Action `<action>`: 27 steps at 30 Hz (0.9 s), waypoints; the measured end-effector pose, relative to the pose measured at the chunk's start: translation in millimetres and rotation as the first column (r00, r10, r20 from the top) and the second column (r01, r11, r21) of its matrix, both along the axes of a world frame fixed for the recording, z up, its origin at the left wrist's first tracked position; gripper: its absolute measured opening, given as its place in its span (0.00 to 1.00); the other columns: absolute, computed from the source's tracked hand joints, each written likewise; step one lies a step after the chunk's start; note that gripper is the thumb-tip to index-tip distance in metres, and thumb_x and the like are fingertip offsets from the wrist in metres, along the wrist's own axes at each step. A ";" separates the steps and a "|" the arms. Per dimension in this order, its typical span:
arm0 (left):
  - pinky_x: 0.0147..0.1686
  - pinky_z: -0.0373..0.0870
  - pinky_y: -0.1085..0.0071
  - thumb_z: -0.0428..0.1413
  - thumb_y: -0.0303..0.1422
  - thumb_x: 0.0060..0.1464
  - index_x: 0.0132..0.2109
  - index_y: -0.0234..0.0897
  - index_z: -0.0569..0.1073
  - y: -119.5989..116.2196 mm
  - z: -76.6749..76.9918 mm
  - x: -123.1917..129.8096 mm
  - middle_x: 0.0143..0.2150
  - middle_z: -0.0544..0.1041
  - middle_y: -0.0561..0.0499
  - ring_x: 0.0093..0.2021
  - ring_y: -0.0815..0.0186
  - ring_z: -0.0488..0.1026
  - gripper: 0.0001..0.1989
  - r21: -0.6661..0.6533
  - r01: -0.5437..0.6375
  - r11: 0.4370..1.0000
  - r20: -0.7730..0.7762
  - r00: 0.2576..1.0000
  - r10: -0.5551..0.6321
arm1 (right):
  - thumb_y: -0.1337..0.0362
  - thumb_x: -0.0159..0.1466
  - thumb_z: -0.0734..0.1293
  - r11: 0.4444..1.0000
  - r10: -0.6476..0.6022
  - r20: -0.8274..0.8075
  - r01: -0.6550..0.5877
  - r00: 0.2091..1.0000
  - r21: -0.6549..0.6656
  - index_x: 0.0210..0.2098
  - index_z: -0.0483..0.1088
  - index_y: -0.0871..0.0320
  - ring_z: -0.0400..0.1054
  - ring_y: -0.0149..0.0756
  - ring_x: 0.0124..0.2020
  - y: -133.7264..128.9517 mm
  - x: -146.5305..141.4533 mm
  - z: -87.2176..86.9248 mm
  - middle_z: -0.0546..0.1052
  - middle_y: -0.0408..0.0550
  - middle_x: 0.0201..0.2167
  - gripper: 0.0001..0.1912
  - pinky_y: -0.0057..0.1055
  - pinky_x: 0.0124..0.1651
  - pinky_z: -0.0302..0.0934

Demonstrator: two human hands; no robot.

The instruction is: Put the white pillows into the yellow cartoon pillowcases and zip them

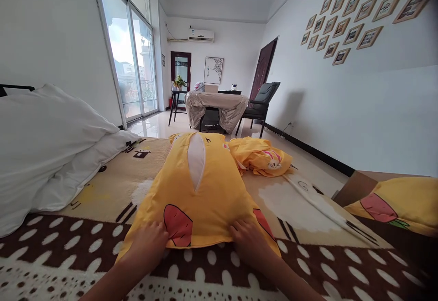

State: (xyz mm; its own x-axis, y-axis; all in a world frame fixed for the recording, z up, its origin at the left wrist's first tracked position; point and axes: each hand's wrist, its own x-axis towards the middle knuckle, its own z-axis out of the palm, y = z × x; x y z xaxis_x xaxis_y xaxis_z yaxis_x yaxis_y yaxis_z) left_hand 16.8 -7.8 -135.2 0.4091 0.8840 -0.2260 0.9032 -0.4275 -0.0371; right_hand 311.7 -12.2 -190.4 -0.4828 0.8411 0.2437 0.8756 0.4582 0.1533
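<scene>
"Both left hand (148, 239) and right hand (249, 240) hold the yellow pillow (212, 200)?"

"Yes, fingers clamped together on its near edge."

"Where is it?"

"On the blanket (301, 264), crumpled yellow cloth (262, 157) by its far right side, white bedding (61, 141) to its left."

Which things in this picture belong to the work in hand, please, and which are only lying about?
In the work:
- yellow pillowcase, gripped by left hand and right hand
- white pillow inside

Apparently just lying about:
- crumpled yellow fabric
- white bedding
- yellow pillow in cardboard box
</scene>
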 end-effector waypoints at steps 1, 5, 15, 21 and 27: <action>0.43 0.67 0.54 0.48 0.20 0.48 0.38 0.30 0.78 -1.2 1.1 6.7 0.42 0.76 0.35 0.45 0.48 0.72 0.15 0.032 0.015 0.999 -0.017 1.000 -0.015 | 0.80 0.52 0.60 1.000 -0.013 -0.001 0.013 1.000 -0.019 0.28 0.68 0.58 0.64 0.37 0.30 -0.2 0.1 2.2 0.74 0.47 0.29 0.12 0.34 0.31 0.44; 0.43 0.67 0.53 0.45 0.21 0.53 0.55 0.28 0.69 -1.5 -9.3 32.2 0.51 0.71 0.33 0.50 0.47 0.69 0.22 0.295 0.179 0.939 0.006 0.982 -0.189 | 0.80 0.51 0.59 0.997 -0.042 -0.017 0.041 0.999 -0.064 0.29 0.68 0.59 0.66 0.38 0.32 -0.6 2.4 5.4 0.74 0.47 0.29 0.13 0.33 0.32 0.45; 0.39 0.69 0.58 0.42 0.20 0.58 0.45 0.32 0.70 23.8 -49.1 35.8 0.37 0.73 0.42 0.39 0.55 0.71 0.15 0.516 0.203 0.833 0.050 0.963 -0.265 | 0.78 0.50 0.60 0.997 -0.076 -0.068 0.076 0.995 -0.002 0.32 0.67 0.57 0.64 0.41 0.35 -3.3 2.4 2.4 0.73 0.47 0.32 0.13 0.34 0.37 0.51; 0.35 0.66 0.62 0.41 0.19 0.58 0.37 0.35 0.69 17.7 -49.1 34.9 0.35 0.72 0.46 0.36 0.58 0.70 0.14 0.393 0.173 0.903 0.236 0.930 -0.281 | 0.74 0.57 0.61 0.937 0.254 -0.019 -0.241 0.967 0.254 0.46 0.66 0.60 0.62 0.43 0.42 -2.2 -43.0 5.9 0.72 0.51 0.43 0.17 0.38 0.49 0.52; 0.35 0.66 0.62 0.43 0.22 0.58 0.40 0.34 0.71 21.0 -47.5 36.2 0.38 0.76 0.42 0.39 0.55 0.73 0.13 0.133 0.122 0.984 0.292 0.944 -0.157 | 0.75 0.57 0.63 0.961 0.093 -0.034 -0.081 0.995 0.264 0.30 0.66 0.58 0.63 0.40 0.31 19.0 -79.1 -14.2 0.71 0.47 0.27 0.06 0.37 0.41 0.53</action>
State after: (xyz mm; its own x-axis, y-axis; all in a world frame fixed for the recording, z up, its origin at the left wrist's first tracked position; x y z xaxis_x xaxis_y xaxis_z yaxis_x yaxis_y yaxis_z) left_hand 53.0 13.1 -182.7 0.5637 0.8256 0.0226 0.8114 -0.5587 0.1717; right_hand 232.6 6.7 -204.6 -0.5343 0.7000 0.4738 0.8431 0.4817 0.2390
